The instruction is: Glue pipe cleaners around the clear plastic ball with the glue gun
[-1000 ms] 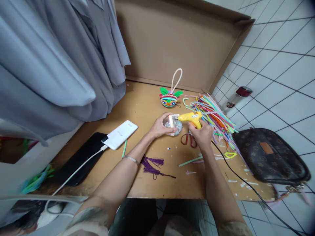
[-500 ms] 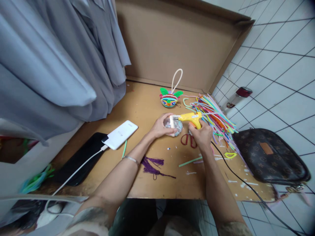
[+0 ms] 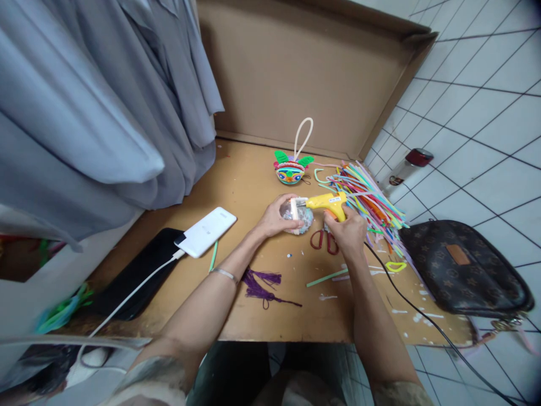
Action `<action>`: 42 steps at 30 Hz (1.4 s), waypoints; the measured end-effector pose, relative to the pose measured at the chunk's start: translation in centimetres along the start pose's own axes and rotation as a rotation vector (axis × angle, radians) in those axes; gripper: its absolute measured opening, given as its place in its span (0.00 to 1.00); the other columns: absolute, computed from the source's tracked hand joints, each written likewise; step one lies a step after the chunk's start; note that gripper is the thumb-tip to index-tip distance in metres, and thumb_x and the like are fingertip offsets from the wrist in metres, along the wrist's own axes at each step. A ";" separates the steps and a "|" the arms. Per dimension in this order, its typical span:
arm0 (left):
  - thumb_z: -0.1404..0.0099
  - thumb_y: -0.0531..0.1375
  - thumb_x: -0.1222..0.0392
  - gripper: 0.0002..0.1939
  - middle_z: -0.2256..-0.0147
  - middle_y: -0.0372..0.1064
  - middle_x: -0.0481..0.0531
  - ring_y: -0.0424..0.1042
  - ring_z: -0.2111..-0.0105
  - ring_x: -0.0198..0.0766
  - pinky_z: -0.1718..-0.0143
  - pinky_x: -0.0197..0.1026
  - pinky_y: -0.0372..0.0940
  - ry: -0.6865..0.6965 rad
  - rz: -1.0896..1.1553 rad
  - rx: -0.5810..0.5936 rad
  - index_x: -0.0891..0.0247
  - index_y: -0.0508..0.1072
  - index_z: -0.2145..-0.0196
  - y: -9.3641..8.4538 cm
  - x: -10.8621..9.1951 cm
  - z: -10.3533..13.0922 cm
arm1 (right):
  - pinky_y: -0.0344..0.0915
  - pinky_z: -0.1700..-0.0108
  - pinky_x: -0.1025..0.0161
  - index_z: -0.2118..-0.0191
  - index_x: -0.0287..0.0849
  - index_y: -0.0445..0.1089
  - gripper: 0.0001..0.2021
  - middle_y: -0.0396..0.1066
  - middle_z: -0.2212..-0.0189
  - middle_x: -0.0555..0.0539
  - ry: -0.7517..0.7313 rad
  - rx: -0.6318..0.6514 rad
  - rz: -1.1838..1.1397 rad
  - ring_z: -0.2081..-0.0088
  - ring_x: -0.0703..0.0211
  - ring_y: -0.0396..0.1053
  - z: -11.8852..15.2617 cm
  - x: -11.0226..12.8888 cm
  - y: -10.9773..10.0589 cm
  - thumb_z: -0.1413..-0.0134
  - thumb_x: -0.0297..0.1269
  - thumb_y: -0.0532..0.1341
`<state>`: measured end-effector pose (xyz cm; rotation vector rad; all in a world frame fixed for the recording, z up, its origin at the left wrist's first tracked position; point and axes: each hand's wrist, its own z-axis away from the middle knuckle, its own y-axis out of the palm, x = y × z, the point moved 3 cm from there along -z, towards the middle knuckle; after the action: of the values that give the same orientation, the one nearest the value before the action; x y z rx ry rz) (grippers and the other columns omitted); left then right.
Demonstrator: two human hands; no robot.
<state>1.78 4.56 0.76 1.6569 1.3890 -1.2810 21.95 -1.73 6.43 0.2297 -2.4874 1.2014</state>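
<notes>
A small rounded craft ball with a shiny, mottled surface is cupped on the cardboard work surface by the left hand, fingers curled closed around it. A yellow plastic glue gun is gripped by the right hand, its nozzle laid against the ball. Red-handled scissors lie just beneath, and thin, colourful fuzzy pipe cleaners are heaped beside.

No lettering is legible; the label on the glue gun is too blurred.
</notes>
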 end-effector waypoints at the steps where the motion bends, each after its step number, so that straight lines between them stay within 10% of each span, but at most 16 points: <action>1: 0.57 0.74 0.55 0.40 0.46 0.70 0.60 0.72 0.47 0.50 0.44 0.49 0.65 -0.001 -0.001 -0.001 0.64 0.70 0.46 0.0 0.0 0.0 | 0.48 0.71 0.63 0.77 0.44 0.65 0.16 0.63 0.80 0.51 -0.002 0.002 0.003 0.77 0.63 0.52 0.0 0.0 0.0 0.52 0.51 0.59; 21: 0.58 0.74 0.52 0.42 0.47 0.71 0.59 0.71 0.48 0.50 0.43 0.50 0.64 -0.052 0.033 -0.035 0.63 0.69 0.46 -0.2 0.6 -0.2 | 0.50 0.73 0.64 0.76 0.43 0.68 0.19 0.61 0.83 0.52 0.185 0.057 -0.108 0.78 0.62 0.55 -0.7 -2.5 1.4 0.54 0.56 0.58; 33: 0.57 0.74 0.54 0.37 0.49 0.70 0.58 0.71 0.49 0.49 0.45 0.49 0.65 0.055 -0.086 -0.060 0.63 0.72 0.49 -0.2 -0.6 -0.1 | 0.62 0.64 0.58 0.61 0.31 0.76 0.24 0.76 0.65 0.30 0.148 0.313 0.397 0.63 0.45 0.73 0.7 -3.3 4.1 0.42 0.52 0.60; 42: 0.54 0.72 0.55 0.34 0.47 0.69 0.58 0.70 0.46 0.50 0.42 0.50 0.64 0.275 -0.253 0.002 0.61 0.73 0.49 0.5 -1.8 0.5 | 0.67 0.55 0.55 0.39 0.41 0.64 0.25 0.72 0.61 0.42 -0.446 -0.084 -0.274 0.60 0.53 0.69 1.7 2.5 0.5 0.38 0.46 0.58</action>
<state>2.16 3.30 2.22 1.7514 1.8098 -1.2215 19.08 -2.70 6.04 0.8690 -2.7462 1.0131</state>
